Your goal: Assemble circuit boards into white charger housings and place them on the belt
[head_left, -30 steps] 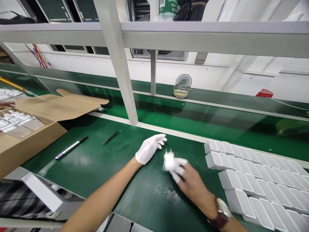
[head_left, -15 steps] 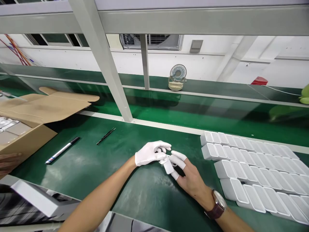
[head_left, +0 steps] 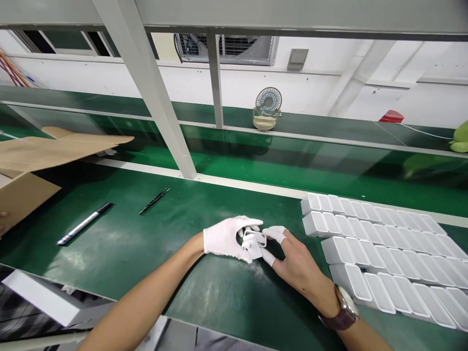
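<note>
My left hand (head_left: 227, 237) wears a white glove and its fingers curl round a small white plastic part (head_left: 254, 242) just above the green table (head_left: 120, 243). My right hand (head_left: 296, 265) is bare except for white finger cots on the fingertips, and a watch sits on its wrist. Its thumb and forefinger pinch the same part from the right. Both hands meet at the table's middle.
Rows of white open trays (head_left: 369, 243) lie to the right. A marker pen (head_left: 83, 224) and black tweezers (head_left: 154, 201) lie at the left. An open cardboard box (head_left: 32, 165) stands far left. A slanted grey post (head_left: 153, 97) and a small fan (head_left: 268, 107) are behind.
My right hand brought the white part leftward to my left hand, which closed on it. The view tilted down and shifted right, so the box slid toward the left edge.
</note>
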Available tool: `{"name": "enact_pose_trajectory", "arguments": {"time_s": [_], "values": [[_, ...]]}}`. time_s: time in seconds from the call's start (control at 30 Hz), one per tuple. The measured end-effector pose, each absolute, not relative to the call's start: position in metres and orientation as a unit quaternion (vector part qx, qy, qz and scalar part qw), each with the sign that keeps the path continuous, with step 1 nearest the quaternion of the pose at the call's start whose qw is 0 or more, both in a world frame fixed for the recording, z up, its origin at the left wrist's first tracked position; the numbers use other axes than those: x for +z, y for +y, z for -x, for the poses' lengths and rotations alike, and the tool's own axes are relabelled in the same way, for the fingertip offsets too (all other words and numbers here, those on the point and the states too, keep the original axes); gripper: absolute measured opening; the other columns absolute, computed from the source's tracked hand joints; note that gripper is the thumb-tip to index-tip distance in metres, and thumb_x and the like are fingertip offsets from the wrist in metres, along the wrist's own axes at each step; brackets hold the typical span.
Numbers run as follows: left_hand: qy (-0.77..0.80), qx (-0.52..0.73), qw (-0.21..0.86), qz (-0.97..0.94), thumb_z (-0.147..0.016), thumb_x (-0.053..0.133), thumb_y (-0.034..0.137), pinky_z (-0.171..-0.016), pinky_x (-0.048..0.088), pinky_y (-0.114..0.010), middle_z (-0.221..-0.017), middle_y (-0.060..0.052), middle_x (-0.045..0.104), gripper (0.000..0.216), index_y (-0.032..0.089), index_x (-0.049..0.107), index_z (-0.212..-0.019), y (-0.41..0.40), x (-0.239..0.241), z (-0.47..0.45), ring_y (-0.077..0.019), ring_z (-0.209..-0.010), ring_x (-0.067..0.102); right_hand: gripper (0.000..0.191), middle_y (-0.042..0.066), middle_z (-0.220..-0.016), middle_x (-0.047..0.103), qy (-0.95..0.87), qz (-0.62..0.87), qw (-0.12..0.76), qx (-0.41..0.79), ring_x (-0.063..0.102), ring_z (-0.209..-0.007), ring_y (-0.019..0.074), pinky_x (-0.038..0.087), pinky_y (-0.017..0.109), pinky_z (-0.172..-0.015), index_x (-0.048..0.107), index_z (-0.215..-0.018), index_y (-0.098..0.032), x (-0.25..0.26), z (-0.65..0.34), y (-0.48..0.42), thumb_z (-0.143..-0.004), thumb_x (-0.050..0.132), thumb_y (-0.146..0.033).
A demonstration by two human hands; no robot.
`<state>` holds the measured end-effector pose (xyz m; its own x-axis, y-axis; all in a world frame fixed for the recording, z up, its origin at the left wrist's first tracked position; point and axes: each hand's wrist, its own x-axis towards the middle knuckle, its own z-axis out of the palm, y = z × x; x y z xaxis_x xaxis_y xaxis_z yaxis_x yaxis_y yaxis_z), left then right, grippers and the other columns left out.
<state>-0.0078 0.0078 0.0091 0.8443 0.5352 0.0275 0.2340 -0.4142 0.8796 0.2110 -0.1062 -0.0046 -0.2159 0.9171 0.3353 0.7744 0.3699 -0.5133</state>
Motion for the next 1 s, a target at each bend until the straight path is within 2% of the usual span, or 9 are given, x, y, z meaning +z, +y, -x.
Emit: {"name": "enact_pose_trajectory", "arguments": {"time_s": [0.17, 0.27, 0.33, 0.4, 0.5, 0.57, 0.7, 1.0], "values": [[0.199, 0.171, 0.498, -0.827, -0.071, 0.079, 0.022, -0.088, 0.054, -0.031, -0.125, -0.008, 0.062, 0.061, 0.023, 0.061, -0.129, 0.007, 0.02, 0.009, -0.0239, -0.108, 0.064, 0.035, 0.012, -0.114, 0.062, -0.786, 0.514, 0.327, 0.105, 0.064, -0.104, 0.0268, 0.059, 0.044, -0.085, 0.053, -0.128, -0.021, 0.001, -0.21, -0.104, -0.095, 0.061, -0.023], [0.178, 0.155, 0.496, -0.835, -0.069, 0.07, 0.008, -0.094, 0.053, -0.033, -0.134, -0.008, 0.058, 0.069, 0.025, 0.056, -0.135, 0.007, 0.022, 0.01, -0.0251, -0.117, 0.061, 0.034, 0.012, -0.112, 0.063, -0.786, 0.507, 0.336, 0.106, 0.064, -0.104, 0.0265, 0.059, 0.044, -0.085, 0.053, -0.127, -0.021, 0.001, -0.21, -0.103, -0.095, 0.062, -0.025], [0.172, 0.154, 0.474, -0.85, -0.069, 0.068, 0.004, -0.101, 0.051, -0.036, -0.137, -0.008, 0.057, 0.077, 0.026, 0.051, -0.141, 0.005, 0.02, 0.01, -0.0263, -0.124, 0.057, 0.032, 0.012, -0.11, 0.063, -0.786, 0.505, 0.342, 0.101, 0.064, -0.103, 0.0262, 0.059, 0.043, -0.084, 0.054, -0.125, -0.021, 0.0, -0.21, -0.103, -0.095, 0.063, -0.025], [0.174, 0.154, 0.457, -0.859, -0.072, 0.069, 0.007, -0.105, 0.048, -0.039, -0.136, -0.008, 0.06, 0.08, 0.027, 0.045, -0.145, 0.004, 0.016, 0.009, -0.0263, -0.126, 0.055, 0.03, 0.012, -0.108, 0.063, -0.785, 0.504, 0.347, 0.096, 0.064, -0.102, 0.0262, 0.06, 0.043, -0.083, 0.055, -0.123, -0.021, -0.002, -0.211, -0.104, -0.094, 0.063, -0.025], [0.207, 0.156, 0.491, -0.832, -0.078, 0.072, 0.015, -0.099, 0.051, -0.038, -0.128, -0.008, 0.066, 0.076, 0.026, 0.043, -0.147, 0.002, 0.011, 0.007, -0.0233, -0.115, 0.063, 0.03, 0.011, -0.107, 0.063, -0.787, 0.5, 0.35, 0.095, 0.064, -0.101, 0.0259, 0.06, 0.042, -0.082, 0.055, -0.122, -0.021, -0.004, -0.211, -0.104, -0.093, 0.065, -0.024], [0.24, 0.148, 0.512, -0.811, -0.078, 0.073, 0.016, -0.093, 0.053, -0.034, -0.124, -0.007, 0.067, 0.069, 0.025, 0.049, -0.142, 0.003, 0.008, 0.006, -0.0213, -0.107, 0.066, 0.03, 0.011, -0.107, 0.063, -0.786, 0.497, 0.353, 0.097, 0.064, -0.101, 0.0257, 0.059, 0.042, -0.082, 0.056, -0.121, -0.021, -0.004, -0.21, -0.103, -0.093, 0.065, -0.023], [0.296, 0.119, 0.488, -0.813, -0.074, 0.075, 0.015, -0.089, 0.053, -0.031, -0.118, -0.003, 0.069, 0.061, 0.027, 0.061, -0.131, 0.006, 0.008, 0.006, -0.0199, -0.101, 0.066, 0.03, 0.011, -0.107, 0.064, -0.781, 0.49, 0.372, 0.111, 0.064, -0.101, 0.0243, 0.059, 0.04, -0.083, 0.057, -0.12, -0.021, -0.003, -0.209, -0.102, -0.092, 0.066, -0.022], [0.303, 0.117, 0.485, -0.812, -0.073, 0.075, 0.017, -0.086, 0.053, -0.029, -0.115, -0.003, 0.07, 0.056, 0.025, 0.064, -0.128, 0.005, 0.011, 0.004, -0.0198, -0.098, 0.066, 0.023, 0.007, -0.106, 0.063, -0.754, 0.496, 0.403, 0.15, 0.063, -0.101, 0.0212, 0.056, 0.037, -0.084, 0.059, -0.112, -0.024, 0.0, -0.205, -0.101, -0.091, 0.067, -0.021]]}}
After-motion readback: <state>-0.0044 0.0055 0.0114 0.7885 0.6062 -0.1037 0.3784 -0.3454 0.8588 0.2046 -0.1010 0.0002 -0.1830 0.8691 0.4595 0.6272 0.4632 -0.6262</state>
